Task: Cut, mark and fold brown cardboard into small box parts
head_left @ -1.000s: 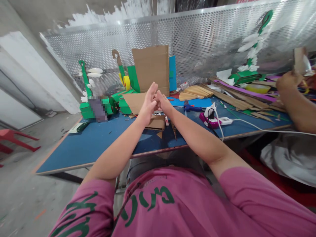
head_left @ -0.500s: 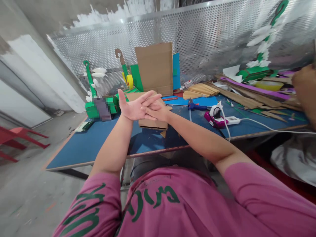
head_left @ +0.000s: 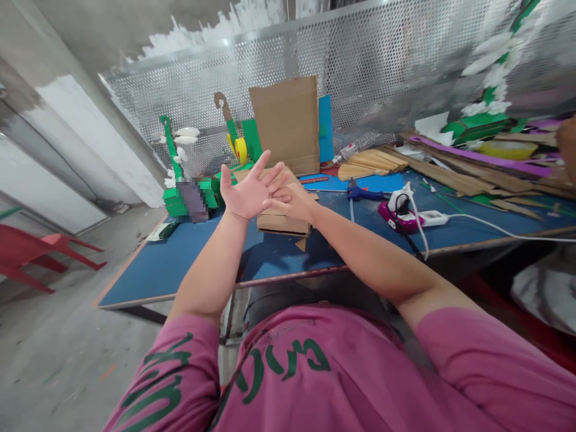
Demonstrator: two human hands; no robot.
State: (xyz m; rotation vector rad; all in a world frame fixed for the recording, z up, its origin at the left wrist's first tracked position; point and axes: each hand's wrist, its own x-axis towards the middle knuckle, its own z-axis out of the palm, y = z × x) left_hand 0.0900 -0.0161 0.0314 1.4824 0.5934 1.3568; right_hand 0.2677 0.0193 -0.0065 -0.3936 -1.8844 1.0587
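My left hand (head_left: 246, 193) is held over the table with its palm turned up and its fingers spread. My right hand (head_left: 294, 203) meets it from the right, fingers stretched out across the edge of the left hand's fingers; part of them is hidden there. Neither hand holds an object. Below and behind the hands lies a small cardboard box (head_left: 283, 224), with a cardboard scrap (head_left: 301, 244) by its front. A tall cardboard panel (head_left: 285, 129) stands upright behind it.
On the blue table (head_left: 180, 264) are a blue glue gun (head_left: 366, 194), a purple-and-white power strip (head_left: 400, 223) with a white cable, cardboard strips (head_left: 477, 168) and a roll of clear tape (head_left: 508, 150). Green stands with white petals rise at left (head_left: 170, 150) and right. A red chair (head_left: 49, 246) is on the floor.
My hands have parted slightly: the left fingers now spread and point more upward, while the right fingers overlap them less. The view has shifted a little to the left.
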